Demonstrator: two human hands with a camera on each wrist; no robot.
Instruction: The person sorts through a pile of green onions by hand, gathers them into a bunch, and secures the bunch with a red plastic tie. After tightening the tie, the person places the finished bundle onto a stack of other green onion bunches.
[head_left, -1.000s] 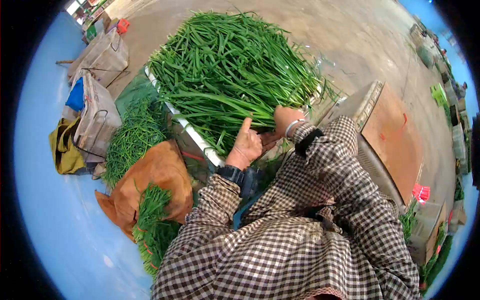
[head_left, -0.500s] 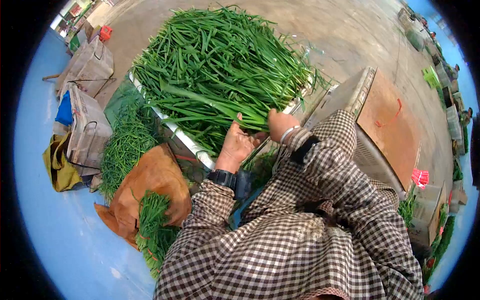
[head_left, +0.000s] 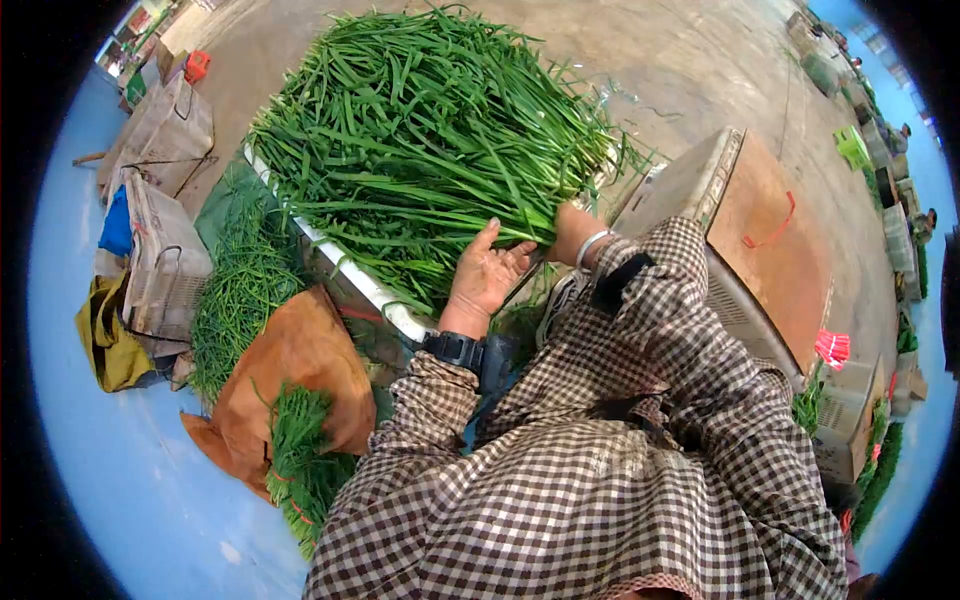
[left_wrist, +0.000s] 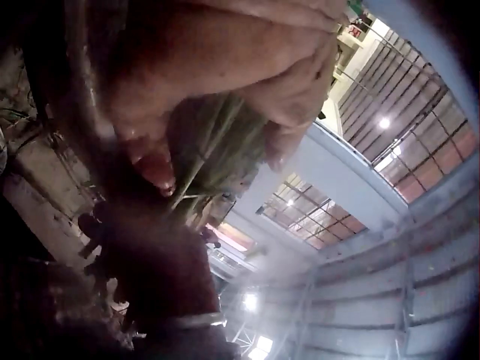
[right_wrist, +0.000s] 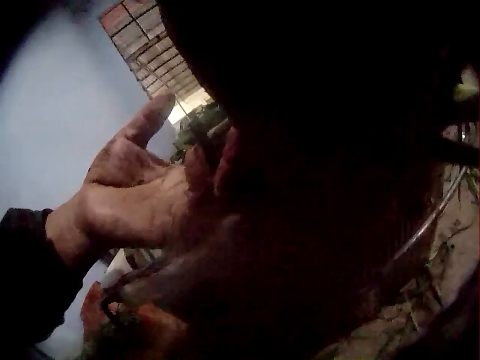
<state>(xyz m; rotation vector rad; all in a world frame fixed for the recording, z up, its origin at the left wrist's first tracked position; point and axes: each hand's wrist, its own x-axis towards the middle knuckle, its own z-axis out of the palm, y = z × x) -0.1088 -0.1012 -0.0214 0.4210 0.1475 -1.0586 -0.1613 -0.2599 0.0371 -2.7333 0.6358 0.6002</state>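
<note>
A thick heap of garlic chives (head_left: 400,130), long flat green leaves with paler cut ends, fills a white-rimmed crate (head_left: 365,285) in the head view. At its near right corner my right hand (head_left: 578,232) grips the pale ends of a bunch (head_left: 500,212) whose leaves spread leftward over the heap. Just left of it, my left hand (head_left: 485,278) lies palm up under the bunch's near edge, thumb raised and fingers extended toward the right hand. Leaves show behind the left fingers (left_wrist: 289,105) in the left wrist view. My right fingers are mostly dark in the right wrist view.
An orange-brown sack (head_left: 290,375) and a banded green bundle (head_left: 295,430) lie at left, below thin green stalks (head_left: 240,310). Plastic crates (head_left: 165,260) stand farther left. A crate topped with a brown board (head_left: 775,260) stands by my right arm, red ties (head_left: 832,348) near it.
My left hand has turned palm up and its fingers have come out into sight. My right hand keeps its grip on the chive ends. The head view has shifted slightly.
</note>
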